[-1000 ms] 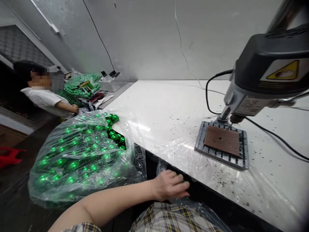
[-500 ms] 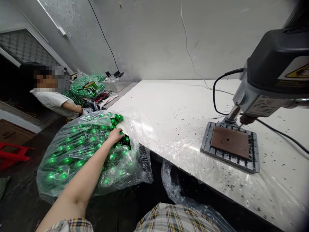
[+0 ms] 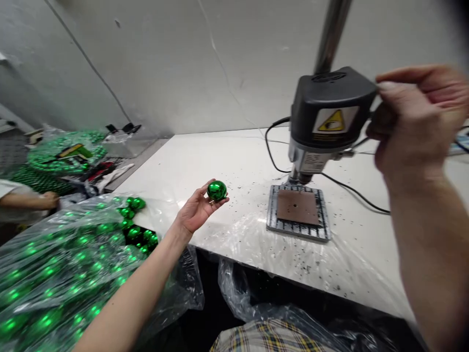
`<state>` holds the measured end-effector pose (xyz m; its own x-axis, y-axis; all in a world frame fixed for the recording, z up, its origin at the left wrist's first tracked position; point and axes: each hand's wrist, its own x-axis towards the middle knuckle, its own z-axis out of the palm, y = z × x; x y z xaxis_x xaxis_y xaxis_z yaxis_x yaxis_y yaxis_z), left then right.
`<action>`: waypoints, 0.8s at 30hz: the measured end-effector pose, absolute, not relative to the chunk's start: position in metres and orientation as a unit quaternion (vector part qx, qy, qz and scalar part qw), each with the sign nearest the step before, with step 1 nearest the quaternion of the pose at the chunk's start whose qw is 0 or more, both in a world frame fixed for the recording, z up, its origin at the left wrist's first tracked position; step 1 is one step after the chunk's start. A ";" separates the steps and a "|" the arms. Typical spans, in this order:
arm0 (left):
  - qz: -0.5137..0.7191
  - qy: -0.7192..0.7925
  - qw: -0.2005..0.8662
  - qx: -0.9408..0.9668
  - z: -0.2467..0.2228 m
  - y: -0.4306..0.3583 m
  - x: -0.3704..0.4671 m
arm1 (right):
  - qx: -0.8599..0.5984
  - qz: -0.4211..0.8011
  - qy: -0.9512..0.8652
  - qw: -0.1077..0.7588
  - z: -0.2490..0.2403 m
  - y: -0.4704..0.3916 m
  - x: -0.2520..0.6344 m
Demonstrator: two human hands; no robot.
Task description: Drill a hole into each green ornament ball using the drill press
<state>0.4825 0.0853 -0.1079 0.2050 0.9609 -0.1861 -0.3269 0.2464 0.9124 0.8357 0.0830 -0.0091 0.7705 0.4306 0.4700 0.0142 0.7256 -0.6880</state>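
A shiny green bauble rests in the fingers of my left hand, held above the white table. My right hand, somewhat blurred, is closed round the dark handle of the bench drill press. Below the drill head lies a brown board with a small hole, on the grey slotted base plate. At the left, a clear plastic bag full of green baubles lies with its mouth open against the table edge.
Dark shavings dot the white table. A black cable runs behind the drill. At the far left are another pile of green balls, a clear plastic box and a co-worker's arm. Plastic film hangs off the front edge.
My left hand has come out of the bag with a green bauble and moved right over the table. My right hand has come into view at the drill handle. The view has turned right.
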 end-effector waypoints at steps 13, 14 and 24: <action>0.415 0.432 0.580 0.552 -0.199 0.113 0.641 | -0.321 0.175 -0.464 0.807 -0.005 0.082 0.840; 0.413 0.428 0.571 0.566 -0.203 0.114 0.645 | -0.318 0.178 -0.465 0.807 -0.005 0.082 0.840; 0.382 0.408 0.443 0.700 -0.213 0.114 0.663 | -0.301 0.163 -0.489 0.802 -0.009 0.090 0.845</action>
<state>0.6626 0.1135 -0.2127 0.3745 0.9109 0.1733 0.2329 -0.2733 0.9333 0.8446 0.0900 -0.0090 0.4689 0.5553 0.6869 0.0335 0.7659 -0.6421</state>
